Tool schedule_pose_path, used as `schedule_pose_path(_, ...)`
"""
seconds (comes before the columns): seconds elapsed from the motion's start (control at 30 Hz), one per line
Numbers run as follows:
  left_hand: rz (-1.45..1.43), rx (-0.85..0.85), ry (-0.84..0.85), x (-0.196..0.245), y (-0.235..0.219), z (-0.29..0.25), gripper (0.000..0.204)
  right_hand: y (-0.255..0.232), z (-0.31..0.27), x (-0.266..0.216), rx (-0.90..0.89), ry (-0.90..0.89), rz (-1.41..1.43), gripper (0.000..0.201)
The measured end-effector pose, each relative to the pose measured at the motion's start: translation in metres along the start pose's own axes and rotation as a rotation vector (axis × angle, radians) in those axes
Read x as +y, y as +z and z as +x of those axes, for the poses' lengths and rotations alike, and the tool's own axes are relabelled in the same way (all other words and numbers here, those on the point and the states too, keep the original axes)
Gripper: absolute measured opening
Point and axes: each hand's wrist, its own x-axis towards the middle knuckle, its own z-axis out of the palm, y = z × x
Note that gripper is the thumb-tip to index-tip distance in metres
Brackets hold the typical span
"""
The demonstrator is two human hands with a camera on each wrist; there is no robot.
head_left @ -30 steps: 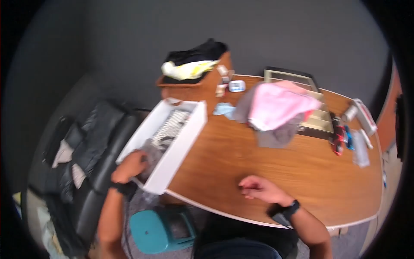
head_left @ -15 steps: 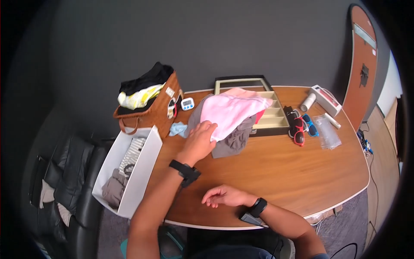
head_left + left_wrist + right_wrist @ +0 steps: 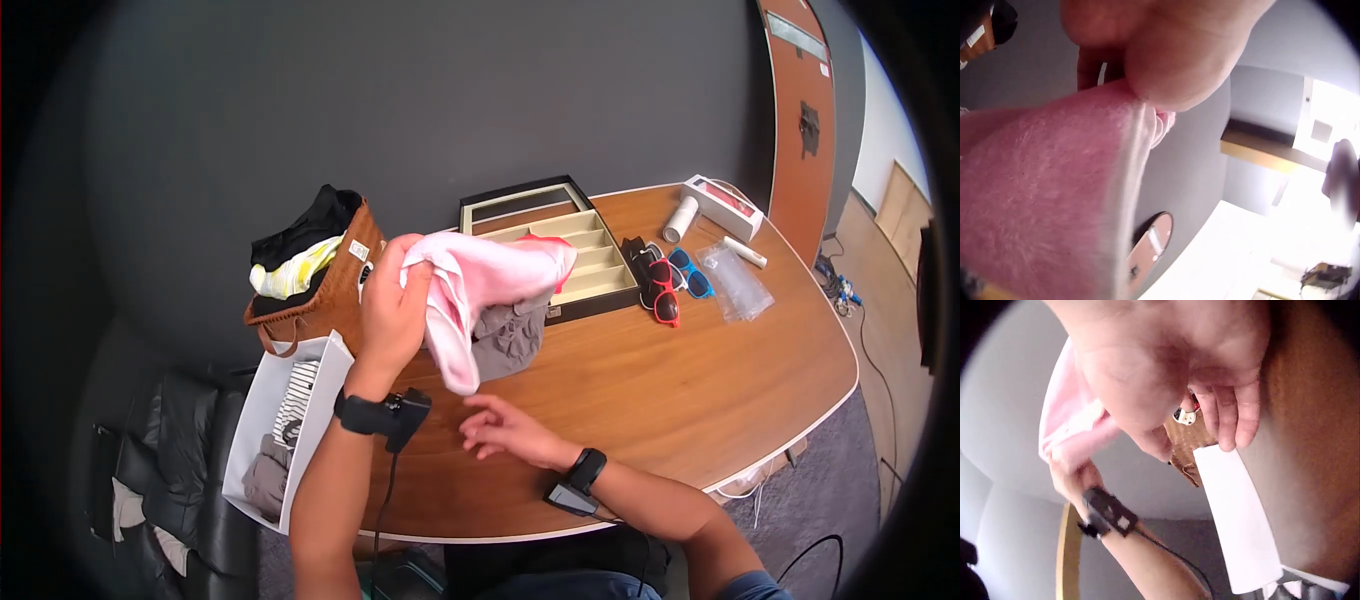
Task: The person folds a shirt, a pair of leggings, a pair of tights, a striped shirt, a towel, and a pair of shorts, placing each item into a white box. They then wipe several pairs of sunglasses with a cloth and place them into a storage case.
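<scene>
Left hand (image 3: 395,318) pinching soft, fuzzy pink cloth (image 3: 490,272), folds drooping over crumpled grey fabric (image 3: 508,340).

Black left wrist strap (image 3: 362,414), boxy black module (image 3: 410,418), thin black cable (image 3: 381,500) worn; black right wristband (image 3: 587,466), grey module (image 3: 571,499), blue sleeve (image 3: 757,586) also worn.
</scene>
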Motion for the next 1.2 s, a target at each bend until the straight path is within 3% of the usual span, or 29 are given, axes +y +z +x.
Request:
schedule_pose_path(0.03, -0.172, -0.043, -0.057, 0.015, -0.006, -0.003, 0.020, 0.000, 0.000, -0.008, 0.127, -0.021, 0.112, 0.058)
schedule_pose_path(0.07, -0.343, -0.077, -0.115, 0.028, -0.015, -0.010, 0.019, -0.009, 0.000, -0.019, 0.122, -0.100, 0.319, 0.062)
schedule_pose_path(0.13, -0.406, -0.090, -0.130, 0.038, -0.026, -0.022, 0.020, -0.007, -0.005, -0.035, 0.085, -0.250, 0.533, 0.064)
schedule_pose_path(0.23, -0.569, -0.067, -0.324, 0.042, -0.046, -0.043, 0.018, -0.035, -0.008, -0.047, -0.019, -0.381, 0.525, 0.068)
schedule_pose_path(0.33, -0.584, -0.008, -0.452, 0.039, -0.061, -0.073, 0.018, -0.021, -0.025, -0.077, 0.065, -0.534, 0.501, 0.063)
schedule_pose_path(0.4, -0.577, -0.034, -0.468, 0.030, -0.069, -0.095, 0.019, -0.018, -0.033, -0.088, 0.067, -0.550, 0.574, 0.055)
schedule_pose_path(0.47, -0.646, -0.078, -0.534, 0.027, -0.072, -0.119, 0.021, -0.024, -0.039, -0.096, 0.178, -0.424, 0.637, 0.049)
schedule_pose_path(0.5, -0.644, -0.087, -0.570, 0.029, -0.075, -0.127, 0.022, -0.037, -0.038, -0.091, 0.231, -0.443, 0.487, 0.041)
schedule_pose_path(0.67, -0.904, -0.078, -0.648, 0.041, -0.090, -0.160, 0.028, 0.035, -0.090, -0.171, 0.206, -0.554, 0.279, 0.038)
schedule_pose_path(0.73, -1.056, -0.041, -0.795, 0.050, -0.091, -0.159, 0.033, 0.052, -0.093, -0.194, 0.024, -0.533, 0.238, 0.040)
schedule_pose_path(0.8, -1.018, -0.039, -0.831, 0.037, -0.083, -0.170, 0.035, 0.057, -0.082, -0.203, -0.096, -0.451, 0.210, 0.044)
schedule_pose_path(0.9, -0.990, -0.186, -1.121, -0.013, -0.061, -0.198, 0.029, 0.019, -0.051, -0.168, 0.210, -0.232, -0.124, 0.051)
schedule_pose_path(0.93, -0.993, -0.184, -1.121, -0.032, -0.058, -0.212, 0.029, 0.000, -0.044, -0.143, 0.361, -0.154, -0.313, 0.052)
schedule_pose_path(1.0, -0.471, -0.440, -1.062, -0.063, -0.059, -0.237, 0.021, -0.055, -0.053, -0.108, 0.297, -0.087, -0.986, 0.057)
schedule_pose_path(1.07, -0.483, -0.374, -1.045, -0.063, -0.063, -0.244, 0.019, -0.072, -0.076, -0.100, 0.420, 0.000, -1.131, 0.059)
schedule_pose_path(1.1, -0.341, -0.386, -0.967, -0.065, -0.065, -0.246, 0.021, -0.092, -0.091, -0.090, 0.411, 0.024, -1.128, 0.059)
schedule_pose_path(1.17, -0.062, -0.375, -0.718, -0.070, -0.067, -0.226, 0.025, -0.127, -0.103, -0.083, 0.675, -0.223, -1.336, 0.065)
schedule_pose_path(1.2, -0.064, -0.372, -0.709, -0.073, -0.066, -0.216, 0.025, -0.129, -0.106, -0.086, 0.679, -0.230, -1.342, 0.065)
